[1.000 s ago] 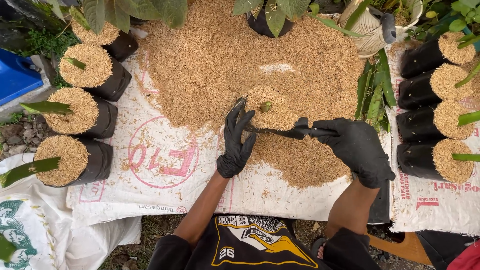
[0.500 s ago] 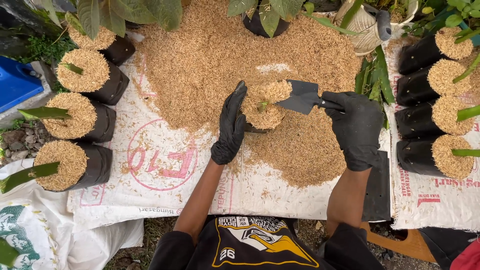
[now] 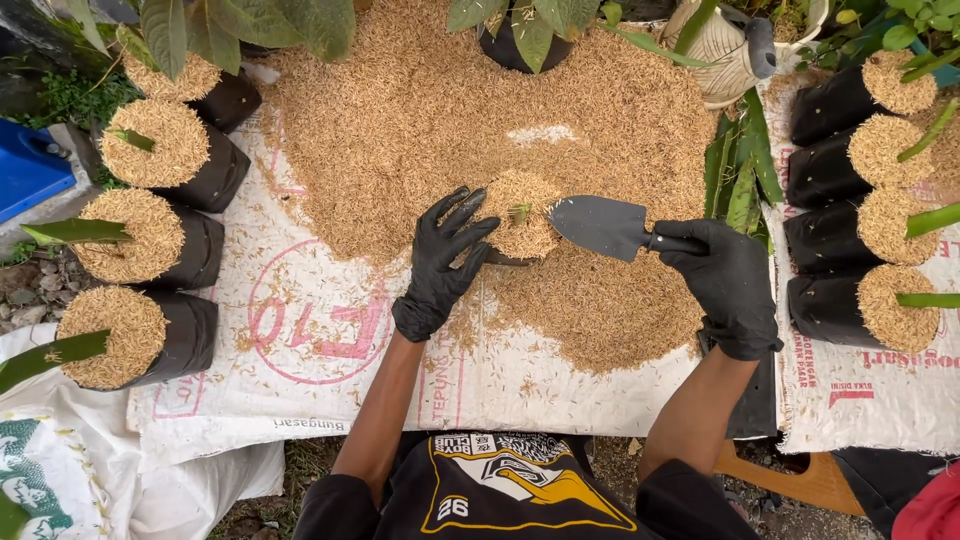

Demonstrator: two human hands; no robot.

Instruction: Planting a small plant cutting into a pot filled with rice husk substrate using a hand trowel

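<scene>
A small black grow bag [image 3: 519, 226] heaped with tan rice husk stands in the middle of a big husk pile [image 3: 480, 120], a green cutting poking from its top. My left hand [image 3: 440, 262], in a black glove, rests against the bag's left side with fingers spread. My right hand [image 3: 722, 283], also gloved, grips the handle of a black trowel [image 3: 602, 226]. The trowel's blade is empty and hovers just right of the bag.
Filled black bags with green cuttings line the left [image 3: 150, 235] and the right [image 3: 870, 220] on white woven sacks [image 3: 330, 340]. Potted leafy plants [image 3: 520, 25] stand at the back, a cream watering can [image 3: 735, 45] at the back right, a blue container [image 3: 25, 170] far left.
The trowel went from beneath the bag up to its rim, tipped husk onto it, and now sits empty to the right. My left hand opened its fingers against the bag.
</scene>
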